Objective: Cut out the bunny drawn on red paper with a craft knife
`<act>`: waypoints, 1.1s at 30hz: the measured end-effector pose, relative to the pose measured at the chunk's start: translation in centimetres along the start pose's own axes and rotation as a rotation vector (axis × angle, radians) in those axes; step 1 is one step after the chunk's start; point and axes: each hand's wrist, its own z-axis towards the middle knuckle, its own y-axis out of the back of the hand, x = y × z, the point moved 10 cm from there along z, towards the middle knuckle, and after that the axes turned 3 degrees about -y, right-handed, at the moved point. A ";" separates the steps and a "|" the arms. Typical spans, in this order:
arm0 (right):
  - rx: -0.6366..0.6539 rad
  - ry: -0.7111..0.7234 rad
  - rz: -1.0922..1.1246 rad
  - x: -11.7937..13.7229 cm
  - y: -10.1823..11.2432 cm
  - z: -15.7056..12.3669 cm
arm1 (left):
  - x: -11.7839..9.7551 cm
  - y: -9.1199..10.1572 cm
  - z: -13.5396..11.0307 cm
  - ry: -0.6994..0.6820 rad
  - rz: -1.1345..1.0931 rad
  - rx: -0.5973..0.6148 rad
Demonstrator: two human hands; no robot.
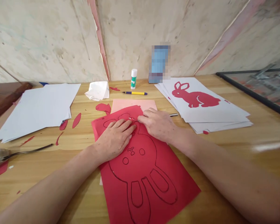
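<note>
Red sheet (140,169) prob. light, floppy, tearable, best pressed flat; L hand (115,137) spread on it, R hand (158,124) pinching slim tool (174,115).

On our table (238,140), the sheet (135,169) lies before us, partly over the mat (121,104), with our left hand (114,137) on its upper part and our right hand (157,124), tool (174,115) in grip, just beside. Behind the mat we have the pen (135,93), then the glue (133,79) nearer the wall (142,31), the tissue (97,91) left of both. Scraps (76,120) lie between our sheet and the left papers (39,109); opposite, the right papers (214,115) bear the rabbit (210,99).
</note>
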 end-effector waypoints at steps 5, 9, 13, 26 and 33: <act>0.006 -0.004 0.014 -0.2 0.0 -0.1 | -0.1 -0.2 0.0 -0.011 0.016 0.013; 0.012 0.000 0.014 -0.2 -0.1 0.0 | -0.1 -0.2 -0.1 -0.004 0.039 0.021; 0.000 0.006 0.002 0.0 0.0 0.0 | -0.2 0.0 -0.1 -0.002 0.057 0.006; 0.037 -0.006 -0.004 0.2 -0.1 0.1 | -0.6 -0.1 -0.1 -0.038 0.096 0.021; 0.026 -0.001 0.004 -0.1 -0.1 0.1 | -0.6 -0.2 -0.1 -0.038 0.108 0.036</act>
